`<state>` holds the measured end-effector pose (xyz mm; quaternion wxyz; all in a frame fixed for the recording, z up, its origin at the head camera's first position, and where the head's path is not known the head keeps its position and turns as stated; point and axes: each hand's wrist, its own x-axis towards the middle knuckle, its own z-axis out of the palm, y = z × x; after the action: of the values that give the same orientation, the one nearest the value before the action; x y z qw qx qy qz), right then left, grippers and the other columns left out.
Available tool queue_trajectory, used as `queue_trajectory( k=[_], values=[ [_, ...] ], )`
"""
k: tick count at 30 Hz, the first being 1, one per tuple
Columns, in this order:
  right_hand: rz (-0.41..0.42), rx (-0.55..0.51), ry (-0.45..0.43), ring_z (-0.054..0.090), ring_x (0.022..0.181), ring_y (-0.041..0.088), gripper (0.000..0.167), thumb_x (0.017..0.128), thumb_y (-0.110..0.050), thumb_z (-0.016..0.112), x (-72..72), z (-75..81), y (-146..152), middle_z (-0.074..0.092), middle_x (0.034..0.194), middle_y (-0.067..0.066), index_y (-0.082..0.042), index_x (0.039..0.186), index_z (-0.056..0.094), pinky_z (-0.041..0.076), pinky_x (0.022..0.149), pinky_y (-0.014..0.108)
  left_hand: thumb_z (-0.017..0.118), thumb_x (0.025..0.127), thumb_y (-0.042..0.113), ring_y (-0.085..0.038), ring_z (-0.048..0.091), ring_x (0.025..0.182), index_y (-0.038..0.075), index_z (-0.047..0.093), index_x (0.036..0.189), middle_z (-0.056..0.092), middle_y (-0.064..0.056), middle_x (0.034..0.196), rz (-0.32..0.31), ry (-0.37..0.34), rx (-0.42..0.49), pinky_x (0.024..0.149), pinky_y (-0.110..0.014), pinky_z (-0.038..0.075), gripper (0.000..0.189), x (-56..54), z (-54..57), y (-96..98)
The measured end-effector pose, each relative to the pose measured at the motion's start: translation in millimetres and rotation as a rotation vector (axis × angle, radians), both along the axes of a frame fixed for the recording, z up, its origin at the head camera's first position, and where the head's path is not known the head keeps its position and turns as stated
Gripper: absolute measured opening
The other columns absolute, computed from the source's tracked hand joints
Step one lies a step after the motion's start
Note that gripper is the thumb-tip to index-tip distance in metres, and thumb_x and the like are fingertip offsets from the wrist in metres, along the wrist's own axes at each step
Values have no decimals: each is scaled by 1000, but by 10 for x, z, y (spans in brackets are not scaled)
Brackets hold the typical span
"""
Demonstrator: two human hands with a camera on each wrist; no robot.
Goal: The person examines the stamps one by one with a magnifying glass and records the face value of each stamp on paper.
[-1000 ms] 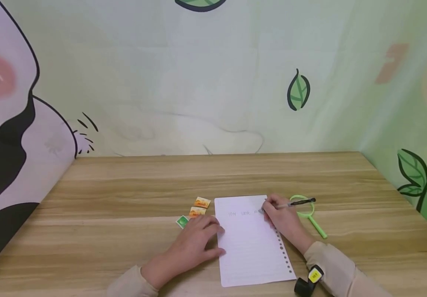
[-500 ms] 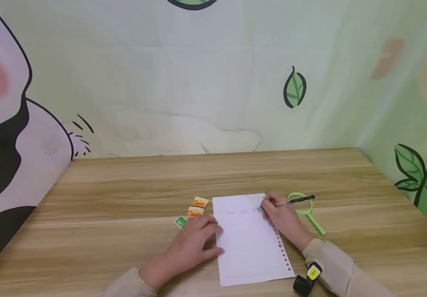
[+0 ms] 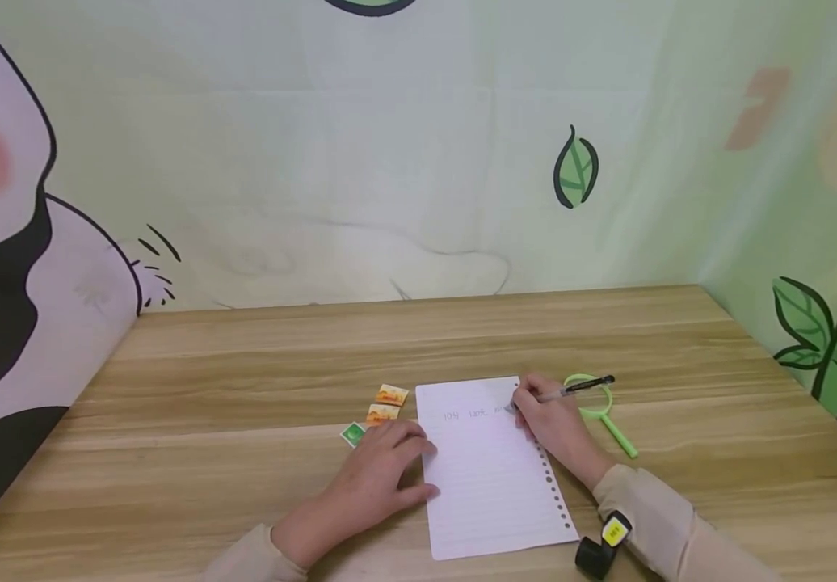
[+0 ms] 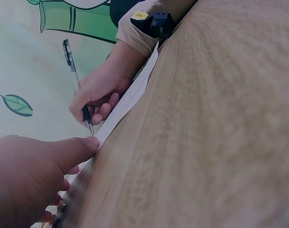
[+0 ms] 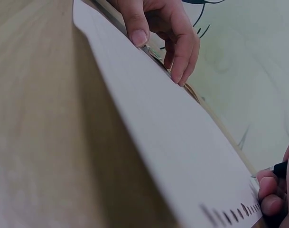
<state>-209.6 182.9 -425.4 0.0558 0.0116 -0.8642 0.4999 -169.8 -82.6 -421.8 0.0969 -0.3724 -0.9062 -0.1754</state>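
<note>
A lined sheet of loose-leaf paper [image 3: 491, 485] lies on the table, its punched holes along the right edge and a short row of handwriting near the top. My right hand [image 3: 553, 424] pinches a pen [image 3: 571, 388] with a clear barrel and black cap end; its tip meets the sheet at the end of that row. On the sheet's left edge rest the thumb and fingertips of my left hand [image 3: 385, 469], fingers spread and relaxed. In the left wrist view the pen [image 4: 73, 66] stands steeply in the right hand's grip.
Two small orange stamp-like cards [image 3: 392, 394] and a green one [image 3: 353, 434], partly behind the left hand, lie left of the sheet. A light-green magnifying glass [image 3: 618, 436] lies to the right, its ring partly behind the right hand. A printed cloth wall [image 3: 389, 162] rises behind the wooden table [image 3: 244, 356].
The head view has shifted slightly. Writing at the end of the row has advanced a little under the pen tip, with the right hand still gripping it. My left hand stays in place.
</note>
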Motion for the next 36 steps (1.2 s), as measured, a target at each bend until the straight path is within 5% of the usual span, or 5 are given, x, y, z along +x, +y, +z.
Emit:
queue_trajectory(
  k=[7,16,36],
  values=[
    [32,28,29,46,44,11,18,91,-7,49,6,0,1,54,57,1,-6,74,55,38,43,22,76,80,37,-18,54,110,14,66,108,58,-1,115,3,-8,7,102,-41,43,38,13,2,0],
    [-27,21,6,46,42,12,20,90,-7,47,17,14,-11,53,55,2,-4,73,56,39,41,23,75,80,37,-19,54,112,14,66,109,58,-2,116,8,-21,-1,103,-42,43,38,15,0,7],
    [41,11,10,44,42,11,21,92,-8,47,-5,15,2,52,55,0,-5,73,55,37,41,23,75,80,38,-19,54,112,14,66,109,58,-2,116,9,-12,0,102,-42,43,38,1,-5,-5]
  ],
)
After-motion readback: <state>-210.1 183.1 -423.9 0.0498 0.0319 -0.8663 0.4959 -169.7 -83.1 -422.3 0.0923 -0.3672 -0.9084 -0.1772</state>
